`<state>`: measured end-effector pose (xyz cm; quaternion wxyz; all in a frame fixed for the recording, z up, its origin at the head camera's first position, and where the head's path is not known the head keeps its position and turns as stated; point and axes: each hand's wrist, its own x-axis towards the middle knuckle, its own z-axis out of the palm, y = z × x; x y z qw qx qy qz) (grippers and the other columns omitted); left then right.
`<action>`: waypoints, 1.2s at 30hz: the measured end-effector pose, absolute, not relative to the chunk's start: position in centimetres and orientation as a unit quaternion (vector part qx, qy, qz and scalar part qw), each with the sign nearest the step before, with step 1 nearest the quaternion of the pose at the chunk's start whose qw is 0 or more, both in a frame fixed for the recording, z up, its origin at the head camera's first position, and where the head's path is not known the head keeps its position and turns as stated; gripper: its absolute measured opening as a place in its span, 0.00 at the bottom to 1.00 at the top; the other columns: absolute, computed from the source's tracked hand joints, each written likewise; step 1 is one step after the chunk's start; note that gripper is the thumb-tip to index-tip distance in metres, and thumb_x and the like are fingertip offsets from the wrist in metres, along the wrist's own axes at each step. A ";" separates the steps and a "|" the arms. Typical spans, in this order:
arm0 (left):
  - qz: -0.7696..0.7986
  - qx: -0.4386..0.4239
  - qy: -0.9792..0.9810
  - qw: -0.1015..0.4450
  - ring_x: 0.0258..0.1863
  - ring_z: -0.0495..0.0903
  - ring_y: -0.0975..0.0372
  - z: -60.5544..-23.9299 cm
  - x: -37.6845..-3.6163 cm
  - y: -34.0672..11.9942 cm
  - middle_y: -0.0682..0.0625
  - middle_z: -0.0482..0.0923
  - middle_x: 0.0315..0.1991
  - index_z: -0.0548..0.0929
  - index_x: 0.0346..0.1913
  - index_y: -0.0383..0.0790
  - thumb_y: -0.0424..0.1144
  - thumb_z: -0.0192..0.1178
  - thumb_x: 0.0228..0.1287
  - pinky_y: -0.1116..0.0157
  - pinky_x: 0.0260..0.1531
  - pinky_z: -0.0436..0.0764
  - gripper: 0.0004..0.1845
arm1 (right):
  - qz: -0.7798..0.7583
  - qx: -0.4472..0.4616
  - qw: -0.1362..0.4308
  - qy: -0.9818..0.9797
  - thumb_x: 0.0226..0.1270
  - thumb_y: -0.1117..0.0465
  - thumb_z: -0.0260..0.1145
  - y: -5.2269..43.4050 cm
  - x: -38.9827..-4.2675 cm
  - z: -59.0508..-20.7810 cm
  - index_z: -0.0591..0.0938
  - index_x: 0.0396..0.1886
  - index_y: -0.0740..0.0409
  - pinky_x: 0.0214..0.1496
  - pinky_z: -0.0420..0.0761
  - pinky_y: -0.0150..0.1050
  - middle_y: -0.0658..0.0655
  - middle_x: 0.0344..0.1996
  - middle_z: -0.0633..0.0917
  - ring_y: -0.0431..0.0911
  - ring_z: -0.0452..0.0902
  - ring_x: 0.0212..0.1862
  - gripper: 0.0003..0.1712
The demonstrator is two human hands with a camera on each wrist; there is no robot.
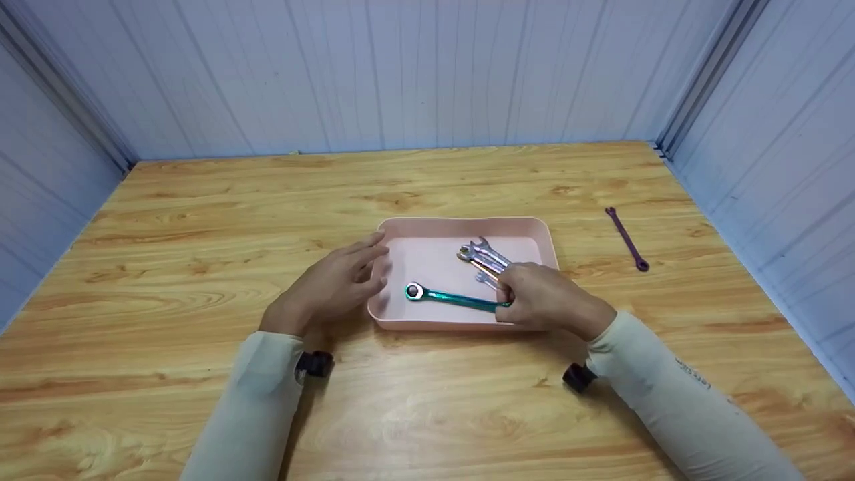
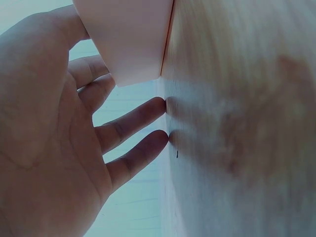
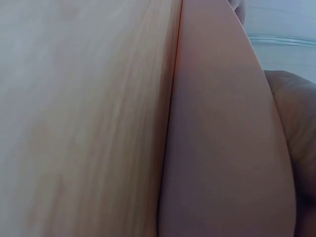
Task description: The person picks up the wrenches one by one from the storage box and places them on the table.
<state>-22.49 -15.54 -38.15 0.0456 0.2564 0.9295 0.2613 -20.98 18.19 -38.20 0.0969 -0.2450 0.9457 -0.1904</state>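
A shallow pink tray (image 1: 461, 326) sits on the wooden table. My right hand (image 1: 548, 297) reaches over its right side and grips the end of a green ratchet wrench (image 1: 461, 300), whose ring head points left. Several silver wrenches (image 1: 491, 257) lie bunched inside the tray beside that hand, their lower ends hidden under it. At the tray's left wall, my left hand (image 1: 334, 284) has its fingers spread, some at the rim. In the left wrist view, two fingertips of the left hand (image 2: 49, 118) come down to the tabletop. The tray's wall hides the right fingers in the right wrist view.
A purple wrench (image 1: 626, 239) lies on the table (image 1: 234, 220) to the right of the tray. Pale panelled walls (image 1: 401, 73) enclose the table at the back and both sides.
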 end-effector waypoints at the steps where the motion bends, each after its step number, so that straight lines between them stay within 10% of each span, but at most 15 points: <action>1: 0.260 0.255 0.930 0.047 0.75 0.57 0.58 -38.1 -22.5 -15.5 0.54 0.53 0.79 0.68 0.75 0.42 0.46 0.56 0.74 0.53 0.70 0.62 0.30 | -0.190 -0.244 0.098 0.946 0.50 0.61 0.69 18.2 -21.0 -38.2 0.81 0.22 0.51 0.28 0.69 0.37 0.49 0.24 0.77 0.43 0.71 0.28 0.04; 36: 0.245 0.245 0.936 0.057 0.77 0.54 0.55 -38.1 -22.4 -15.5 0.57 0.51 0.79 0.66 0.76 0.45 0.49 0.56 0.74 0.51 0.72 0.57 0.32 | -0.307 -0.249 0.093 0.914 0.57 0.65 0.69 18.7 -21.0 -38.5 0.79 0.28 0.53 0.29 0.72 0.36 0.50 0.27 0.79 0.43 0.73 0.31 0.05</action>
